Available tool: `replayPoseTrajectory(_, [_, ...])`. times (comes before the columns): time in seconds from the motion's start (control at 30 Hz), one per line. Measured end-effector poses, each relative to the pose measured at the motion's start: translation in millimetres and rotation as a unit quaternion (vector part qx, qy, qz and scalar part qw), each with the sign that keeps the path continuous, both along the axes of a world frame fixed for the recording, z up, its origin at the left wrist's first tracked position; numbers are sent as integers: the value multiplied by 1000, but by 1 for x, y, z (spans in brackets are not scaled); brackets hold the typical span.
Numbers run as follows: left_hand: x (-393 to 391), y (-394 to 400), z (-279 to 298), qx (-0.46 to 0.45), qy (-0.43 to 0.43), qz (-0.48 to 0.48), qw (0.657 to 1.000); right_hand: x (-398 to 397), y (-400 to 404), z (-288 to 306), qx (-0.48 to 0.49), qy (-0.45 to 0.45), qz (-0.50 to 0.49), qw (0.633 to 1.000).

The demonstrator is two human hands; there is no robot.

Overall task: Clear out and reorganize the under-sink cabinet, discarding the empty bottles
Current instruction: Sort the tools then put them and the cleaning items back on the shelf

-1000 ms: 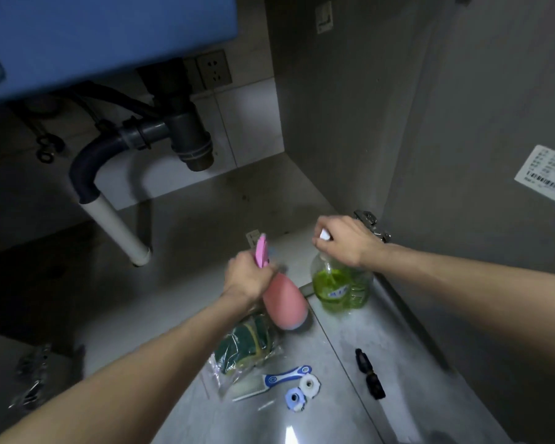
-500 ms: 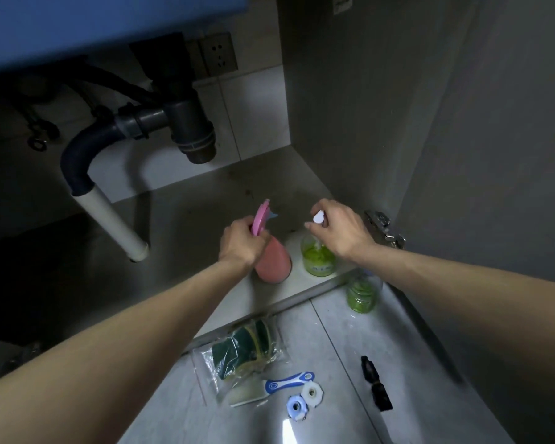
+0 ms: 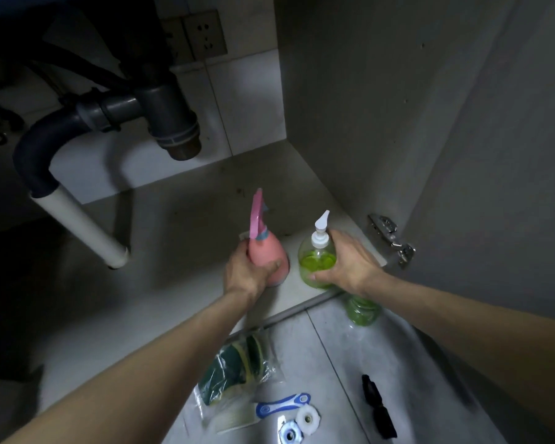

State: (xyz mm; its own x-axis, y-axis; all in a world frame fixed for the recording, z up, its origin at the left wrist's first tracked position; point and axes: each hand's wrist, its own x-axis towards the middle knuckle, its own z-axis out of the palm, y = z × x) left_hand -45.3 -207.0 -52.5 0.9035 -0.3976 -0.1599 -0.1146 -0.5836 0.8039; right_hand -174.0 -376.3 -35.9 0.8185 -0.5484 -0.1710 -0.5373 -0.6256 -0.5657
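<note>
A pink spray bottle with a pink trigger stands upright on the cabinet floor near its front right corner. My left hand is wrapped around its body. Just to its right stands a clear pump bottle with green liquid and a white pump, gripped at the side by my right hand. A second bottle with green liquid sits on the tiled floor in front of the cabinet, partly hidden under my right wrist.
A grey drain trap and white pipe hang at the left of the cabinet. A door hinge juts from the right wall. On the tiles lie a bag of sponges, a blue-handled brush, two round fittings and a black object.
Both hands carried the bottles from above the tiled floor into the cabinet and set them down. My grips slid from the bottle tops down to their bodies.
</note>
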Motion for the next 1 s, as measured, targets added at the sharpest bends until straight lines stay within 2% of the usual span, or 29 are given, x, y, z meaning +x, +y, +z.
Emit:
replayPoseTrajectory(0.1, [25,-32,1,-7,34,-37,999,8,-8,2,-17,8,-3,1000])
replayPoseTrajectory(0.2, [54,-72,5,-30,79,-110,990,14,-24,7,-49,12,-64,997])
replayPoseTrajectory(0.3, [79,-114,3,-64,96,-134,984,21,-35,7,-69,31,-90,993])
replayPoseTrajectory(0.4, [106,-138,1,-4,105,-207,973,34,-35,3,-28,20,-115,993])
replayPoseTrajectory(0.6, [129,-159,8,36,93,-289,952,49,-40,6,-4,3,-164,986])
replayPoseTrajectory(0.9, [125,-168,20,15,109,-370,922,56,-44,0,1,-6,-207,978])
replayPoseTrajectory(1.0, [113,-165,16,-22,104,-320,942,55,-41,0,8,-4,-212,977])
